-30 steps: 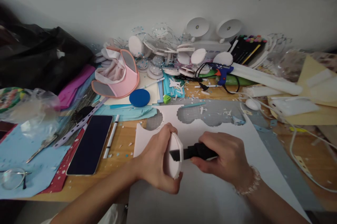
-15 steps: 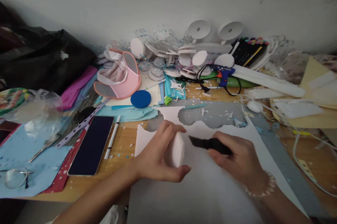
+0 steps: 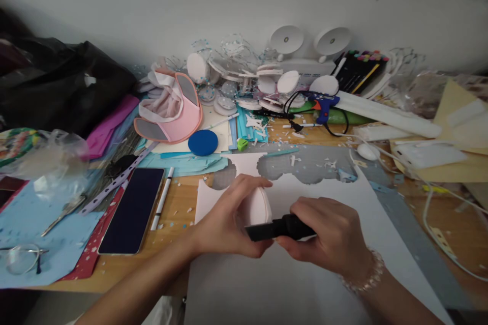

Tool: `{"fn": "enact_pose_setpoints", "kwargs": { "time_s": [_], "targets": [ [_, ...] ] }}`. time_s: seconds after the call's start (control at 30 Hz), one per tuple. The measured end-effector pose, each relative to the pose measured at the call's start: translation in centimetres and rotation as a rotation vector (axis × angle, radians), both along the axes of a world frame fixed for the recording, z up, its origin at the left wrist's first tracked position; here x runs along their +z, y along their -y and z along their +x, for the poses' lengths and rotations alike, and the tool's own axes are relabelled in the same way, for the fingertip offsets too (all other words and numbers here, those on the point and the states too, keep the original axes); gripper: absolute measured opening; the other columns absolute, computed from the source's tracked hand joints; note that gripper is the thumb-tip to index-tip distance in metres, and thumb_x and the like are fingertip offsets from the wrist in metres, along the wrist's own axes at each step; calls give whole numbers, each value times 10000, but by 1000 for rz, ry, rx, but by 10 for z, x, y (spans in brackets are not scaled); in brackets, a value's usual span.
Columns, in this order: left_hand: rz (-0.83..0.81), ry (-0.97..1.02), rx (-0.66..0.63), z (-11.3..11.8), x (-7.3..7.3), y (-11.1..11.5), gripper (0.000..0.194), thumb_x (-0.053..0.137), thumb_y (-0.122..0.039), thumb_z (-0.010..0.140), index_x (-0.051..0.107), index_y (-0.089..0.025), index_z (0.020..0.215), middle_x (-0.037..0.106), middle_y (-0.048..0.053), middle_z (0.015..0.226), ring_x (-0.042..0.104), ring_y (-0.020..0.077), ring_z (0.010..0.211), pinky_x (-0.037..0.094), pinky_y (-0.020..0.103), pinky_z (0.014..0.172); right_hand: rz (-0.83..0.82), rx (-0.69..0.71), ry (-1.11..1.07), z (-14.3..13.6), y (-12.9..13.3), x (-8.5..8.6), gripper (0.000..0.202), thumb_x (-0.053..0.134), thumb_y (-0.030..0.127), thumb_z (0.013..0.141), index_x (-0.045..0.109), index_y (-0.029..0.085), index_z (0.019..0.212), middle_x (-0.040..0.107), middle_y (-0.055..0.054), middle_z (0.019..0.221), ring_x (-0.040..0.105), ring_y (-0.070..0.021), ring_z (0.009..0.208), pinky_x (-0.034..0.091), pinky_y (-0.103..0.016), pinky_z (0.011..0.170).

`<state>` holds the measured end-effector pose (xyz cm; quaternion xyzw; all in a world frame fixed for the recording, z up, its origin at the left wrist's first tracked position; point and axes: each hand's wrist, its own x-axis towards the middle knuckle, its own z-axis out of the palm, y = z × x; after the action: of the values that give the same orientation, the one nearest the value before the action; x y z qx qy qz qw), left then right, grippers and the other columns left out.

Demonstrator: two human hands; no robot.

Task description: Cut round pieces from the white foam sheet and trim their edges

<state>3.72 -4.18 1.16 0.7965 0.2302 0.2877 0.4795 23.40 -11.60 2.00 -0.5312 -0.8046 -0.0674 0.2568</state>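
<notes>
My left hand (image 3: 232, 223) is closed around a white foam disc (image 3: 257, 206), held tilted on edge between the thumb and fingers. In my right hand (image 3: 328, 231) is a black utility knife (image 3: 287, 227), its dark blade pointing left across the lower part of the disc, close to my left thumb. Whether the blade touches the disc I cannot tell. Under both hands lies a large white foam sheet (image 3: 305, 284) with rounded cut-outs along its far edge. A beaded bracelet (image 3: 368, 271) is on my right wrist.
A phone (image 3: 131, 210) and a marker (image 3: 162, 199) lie at the left, beside scissors (image 3: 64, 213) and glasses (image 3: 23, 258). Farther back are a blue round lid (image 3: 203, 142), a pink visor cap (image 3: 175, 119) and a blue glue gun (image 3: 324, 106). A white cable (image 3: 429, 213) runs down the right.
The knife has moved left and down with my right hand, from beside the disc to across its lower part. My left hand has stayed nearly in place, with its thumb drawn in.
</notes>
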Motion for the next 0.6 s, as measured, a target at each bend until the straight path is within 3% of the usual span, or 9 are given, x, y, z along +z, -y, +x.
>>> {"fn": "enact_pose_setpoints", "kwargs": {
  "time_s": [0.17, 0.37, 0.6],
  "targets": [
    [-143, -47, -8, -2, -8, 4, 880, 688, -215, 534, 276, -214, 1312, 483, 86, 1136, 522, 232, 949, 447, 363, 844, 51, 12, 45, -1, -1, 4, 479, 497, 604, 837, 507, 200, 581, 498, 0, 491, 453, -125, 454, 313, -296, 498],
    [-142, -66, -93, -4, -8, 2, 699, 645, -184, 467, 345, -218, 1097, 425, 5, 945, 437, 158, 803, 410, 277, 696, 115, 38, 32, -6, 3, 6, 508, 460, 598, 869, 519, 190, 572, 464, 9, 488, 444, -124, 461, 294, -305, 504],
    [-147, -24, -96, -6, -5, 2, 656, 619, -159, 486, 317, -227, 1064, 374, -6, 906, 387, 133, 751, 354, 239, 617, 124, 8, 31, -1, -1, 7, 547, 454, 627, 865, 513, 186, 548, 472, 10, 476, 435, -116, 441, 289, -298, 502]
  ]
}}
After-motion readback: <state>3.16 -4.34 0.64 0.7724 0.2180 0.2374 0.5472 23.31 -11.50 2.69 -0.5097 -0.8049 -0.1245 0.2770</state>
